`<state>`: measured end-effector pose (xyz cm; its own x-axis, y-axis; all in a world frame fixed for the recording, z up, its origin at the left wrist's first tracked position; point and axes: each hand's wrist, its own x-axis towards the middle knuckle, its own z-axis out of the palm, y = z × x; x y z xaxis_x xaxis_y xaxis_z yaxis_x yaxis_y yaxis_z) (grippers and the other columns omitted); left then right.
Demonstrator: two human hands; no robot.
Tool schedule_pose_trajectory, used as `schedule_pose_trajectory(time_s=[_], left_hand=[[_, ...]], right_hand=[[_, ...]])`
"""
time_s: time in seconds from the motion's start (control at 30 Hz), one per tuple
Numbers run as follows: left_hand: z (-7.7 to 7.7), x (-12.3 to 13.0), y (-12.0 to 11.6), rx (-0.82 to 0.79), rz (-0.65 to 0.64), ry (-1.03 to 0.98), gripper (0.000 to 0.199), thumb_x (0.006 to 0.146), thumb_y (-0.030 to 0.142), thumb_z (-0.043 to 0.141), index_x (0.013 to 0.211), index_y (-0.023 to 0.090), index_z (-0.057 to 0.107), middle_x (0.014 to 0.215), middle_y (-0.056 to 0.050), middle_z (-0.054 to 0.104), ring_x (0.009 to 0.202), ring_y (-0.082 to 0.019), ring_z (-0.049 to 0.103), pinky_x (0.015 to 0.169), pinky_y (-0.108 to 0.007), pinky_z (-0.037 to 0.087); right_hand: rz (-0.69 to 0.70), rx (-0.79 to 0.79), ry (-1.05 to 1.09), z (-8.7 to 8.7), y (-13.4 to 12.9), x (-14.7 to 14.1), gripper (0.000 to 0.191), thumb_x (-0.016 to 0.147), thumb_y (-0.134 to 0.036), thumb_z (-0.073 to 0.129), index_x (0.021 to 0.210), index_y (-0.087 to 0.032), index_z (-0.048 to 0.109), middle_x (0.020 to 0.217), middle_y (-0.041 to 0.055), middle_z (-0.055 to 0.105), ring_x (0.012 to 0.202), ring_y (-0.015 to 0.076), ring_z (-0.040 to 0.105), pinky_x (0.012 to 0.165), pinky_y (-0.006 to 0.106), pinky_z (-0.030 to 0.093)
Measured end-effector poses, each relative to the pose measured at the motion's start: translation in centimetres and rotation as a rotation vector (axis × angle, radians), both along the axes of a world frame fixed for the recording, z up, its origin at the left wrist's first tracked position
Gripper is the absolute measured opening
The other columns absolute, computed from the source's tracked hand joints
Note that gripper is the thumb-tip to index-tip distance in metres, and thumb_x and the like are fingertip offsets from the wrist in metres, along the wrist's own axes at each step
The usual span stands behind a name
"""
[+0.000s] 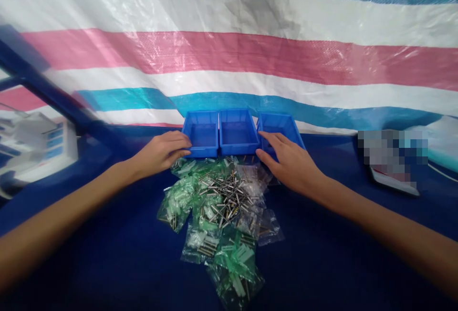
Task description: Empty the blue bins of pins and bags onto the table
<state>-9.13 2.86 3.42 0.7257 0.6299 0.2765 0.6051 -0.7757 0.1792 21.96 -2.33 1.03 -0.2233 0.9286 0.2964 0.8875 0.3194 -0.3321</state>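
**Three blue bins, hands at the outer two**

Three blue bins sit side by side on the tabletop (pixel 322 263): left bin (pixel 202 135), middle bin (pixel 238 133), right bin (pixel 281 127). All look empty inside. Left hand (pixel 162 151) lies flat, fingers loose, touching left bin's front edge; right hand (pixel 289 160) lies open w/ fingertips on right bin's front. Neither grips. Between hands, just in front of bins: pile of small bags (pixel 218 215) w/ metal pins & green parts.
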Motion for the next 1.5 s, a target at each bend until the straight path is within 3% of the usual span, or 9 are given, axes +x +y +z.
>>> schedule_pose_trajectory(time_s=[0.13,0.27,0.6,0.87,1.0,1.1,1.17,1.33,1.5], left_hand=[[-0.1,0.3,-1.0,0.12,0.018,-0.066,0.019,0.089,0.035,0.047,0.091,0.023,0.063,0.099,-0.006,0.067,0.098,-0.022,0.062,0.089,-0.04,0.05],[-0.6,0.8,-3.4,0.387,0.286,-0.281,0.015,0.09,0.036,0.051,0.094,0.023,0.059,0.09,-0.004,0.065,0.087,-0.02,0.062,0.079,-0.037,0.052],[-0.5,2.5,-7.3,0.456,0.363,0.124,0.04,0.088,0.055,0.048,0.099,0.019,0.063,0.09,-0.005,0.067,0.074,-0.019,0.066,0.053,-0.026,0.047],[-1.4,2.1,-6.6,0.316,0.142,0.17,0.041,0.098,0.035,0.032,0.1,0.015,0.068,0.094,-0.009,0.07,0.082,-0.021,0.067,0.07,-0.034,0.056],[-0.9,2.2,-7.1,0.329,0.058,0.047,0.033,0.098,0.026,0.036,0.102,0.011,0.065,0.096,-0.009,0.07,0.084,-0.019,0.067,0.073,-0.032,0.057],[-0.5,2.9,-7.8,0.332,0.01,0.004,0.027,0.097,0.02,0.039,0.111,0.012,0.061,0.102,-0.01,0.068,0.09,-0.018,0.066,0.076,-0.031,0.056],[-0.5,3.5,-8.3,0.303,-0.016,-0.025,0.027,0.097,0.02,0.04,0.116,0.013,0.058,0.107,-0.011,0.066,0.097,-0.019,0.063,0.081,-0.033,0.054],[-1.1,5.1,-8.6,0.245,-0.129,0.064,0.042,0.094,0.046,0.043,0.117,0.015,0.057,0.11,-0.011,0.065,0.11,-0.026,0.056,0.087,-0.042,0.048],[-1.5,6.1,-8.2,0.297,-0.127,0.079,0.023,0.095,0.028,0.046,0.103,0.015,0.063,0.093,-0.007,0.068,0.1,-0.024,0.058,0.083,-0.037,0.045]], right_hand=[[0.008,0.069,-0.041,0.1,-0.5,-0.3,0.048,0.09,-0.036,0.043,0.13,-0.011,0.05,0.123,0.0197,0.056,0.108,0.0359,0.057,0.085,0.055,0.05],[0.077,0.165,-0.114,-0.2,-0.7,-0.2,0.045,0.09,-0.033,0.046,0.131,-0.013,0.051,0.131,0.0195,0.049,0.117,0.0365,0.051,0.092,0.055,0.046],[0.1,0.159,-0.152,-0.4,-0.8,-0.2,0.038,0.092,-0.033,0.045,0.124,-0.016,0.057,0.133,0.0174,0.048,0.117,0.0337,0.051,0.091,0.052,0.047],[0.103,0.203,-0.134,-0.4,-0.8,-0.1,0.037,0.091,-0.03,0.048,0.122,-0.014,0.058,0.131,0.018,0.049,0.116,0.0341,0.051,0.09,0.052,0.046],[0.271,0.391,0.017,0.6,-2.3,-0.7,0.03,0.092,-0.026,0.046,0.111,-0.01,0.062,0.119,0.0183,0.056,0.113,0.0301,0.051,0.092,0.048,0.045],[0.517,0.3,0.01,0.9,-3.7,-1.6,0.036,0.092,-0.034,0.047,0.115,-0.009,0.059,0.115,0.018,0.056,0.103,0.0261,0.054,0.086,0.042,0.048],[0.559,0.211,-0.049,0.6,-4.1,-2.2,0.039,0.091,-0.037,0.051,0.117,-0.01,0.059,0.114,0.0174,0.057,0.1,0.0262,0.055,0.085,0.042,0.048],[0.534,0.136,-0.066,-0.4,-3.5,-2.9,0.022,0.091,-0.026,0.053,0.098,-0.012,0.068,0.085,0.0085,0.063,0.081,0.0216,0.056,0.076,0.037,0.047],[0.526,0.144,-0.087,0.0,-3.0,-2.5,0.017,0.09,-0.018,0.053,0.084,-0.012,0.068,0.075,0.0057,0.063,0.073,0.0195,0.055,0.068,0.032,0.042]])
